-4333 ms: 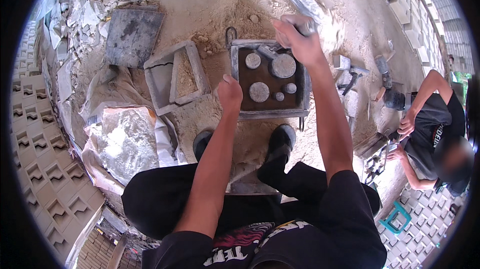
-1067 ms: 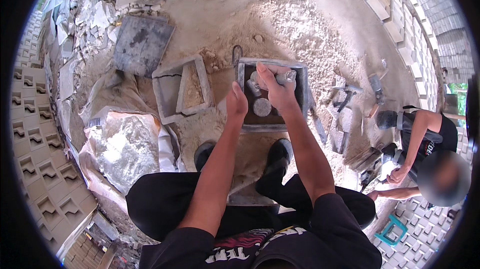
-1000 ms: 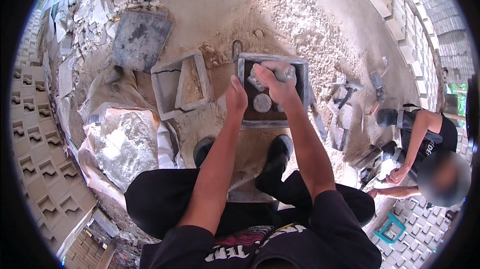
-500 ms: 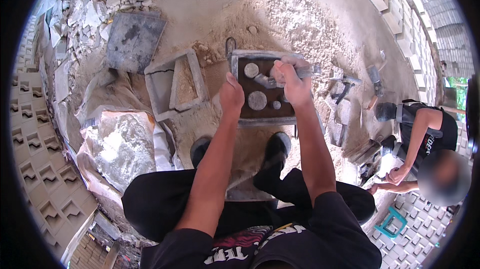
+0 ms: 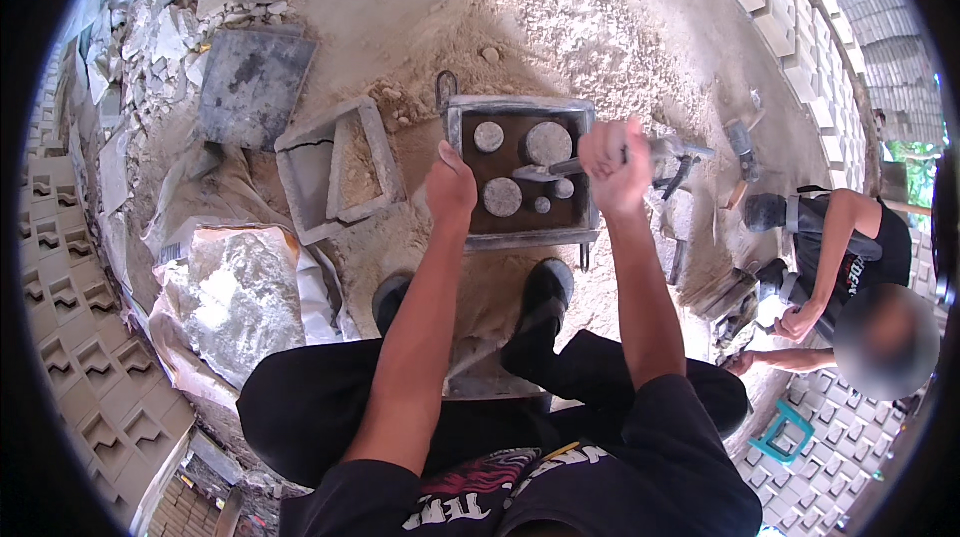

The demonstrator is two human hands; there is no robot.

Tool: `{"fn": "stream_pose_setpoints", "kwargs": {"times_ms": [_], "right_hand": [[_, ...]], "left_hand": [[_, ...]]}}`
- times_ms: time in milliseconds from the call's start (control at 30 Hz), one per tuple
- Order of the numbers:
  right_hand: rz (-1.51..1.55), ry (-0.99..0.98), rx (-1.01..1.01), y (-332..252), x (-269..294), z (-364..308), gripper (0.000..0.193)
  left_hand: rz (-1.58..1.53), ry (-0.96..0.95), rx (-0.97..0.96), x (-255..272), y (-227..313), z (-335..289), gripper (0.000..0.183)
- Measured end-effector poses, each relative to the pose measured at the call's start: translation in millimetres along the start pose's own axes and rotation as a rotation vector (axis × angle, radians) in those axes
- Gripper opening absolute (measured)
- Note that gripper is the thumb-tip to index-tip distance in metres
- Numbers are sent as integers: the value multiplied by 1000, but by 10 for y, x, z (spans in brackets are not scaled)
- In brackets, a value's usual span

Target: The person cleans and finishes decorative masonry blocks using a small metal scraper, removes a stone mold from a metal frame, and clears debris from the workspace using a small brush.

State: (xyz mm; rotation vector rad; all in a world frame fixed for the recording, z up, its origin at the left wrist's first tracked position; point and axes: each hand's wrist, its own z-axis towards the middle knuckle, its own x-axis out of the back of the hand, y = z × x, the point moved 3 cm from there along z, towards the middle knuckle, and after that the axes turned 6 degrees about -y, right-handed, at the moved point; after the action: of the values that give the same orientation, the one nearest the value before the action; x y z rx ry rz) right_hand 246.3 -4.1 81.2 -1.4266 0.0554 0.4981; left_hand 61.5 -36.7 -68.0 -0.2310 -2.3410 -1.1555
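Note:
A rectangular frame box [image 5: 528, 240] stands on the sandy ground in front of me. In its brown bed sit several round grey discs of mixed size, among them a large disc [image 5: 549, 144] at the upper right and a smaller disc [image 5: 489, 137] at the upper left. My left hand [image 5: 452, 187] grips the box's left rim, thumb on top. My right hand [image 5: 616, 167], closed round a trowel-like tool [image 5: 538, 174], is over the right rim. The tool's flat grey blade reaches left above the discs; its handle is mostly hidden in my fist.
Left of the box lies a cracked frame [image 5: 290, 187], with a dark slab [image 5: 253, 87] beyond. An open sack of pale powder [image 5: 240, 287] is at lower left. Hand tools [image 5: 680, 172] lie to the right. A co-worker [image 5: 840, 267] crouches at far right, near a teal stool [image 5: 785, 434].
My right hand has moved right with the tool, uncovering the large upper-right disc. My left hand stays at the left rim. The whole view has shifted slightly.

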Motion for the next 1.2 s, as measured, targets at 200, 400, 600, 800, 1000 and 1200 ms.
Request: {"fn": "stream_pose_setpoints", "kwargs": {"times_ms": [200, 400, 600, 800, 1000, 1200], "right_hand": [[-64, 7, -77, -86, 204, -68, 51], [-524, -88, -321, 0, 361, -181, 45], [-277, -162, -245, -150, 299, -176, 40], [-288, -128, -414, -171, -74, -66, 35], [-274, 121, -316, 152, -142, -112, 38], [-614, 332, -223, 240, -199, -375, 37]], "left_hand": [[1, 2, 7, -10, 18, -68, 71], [47, 31, -7, 1, 127, -88, 71], [17, 39, -5, 25, 94, -73, 70], [14, 63, -45, 64, 53, -62, 69], [-16, 59, -34, 18, 84, -72, 71], [-14, 44, -30, -10, 98, -76, 71]]}}
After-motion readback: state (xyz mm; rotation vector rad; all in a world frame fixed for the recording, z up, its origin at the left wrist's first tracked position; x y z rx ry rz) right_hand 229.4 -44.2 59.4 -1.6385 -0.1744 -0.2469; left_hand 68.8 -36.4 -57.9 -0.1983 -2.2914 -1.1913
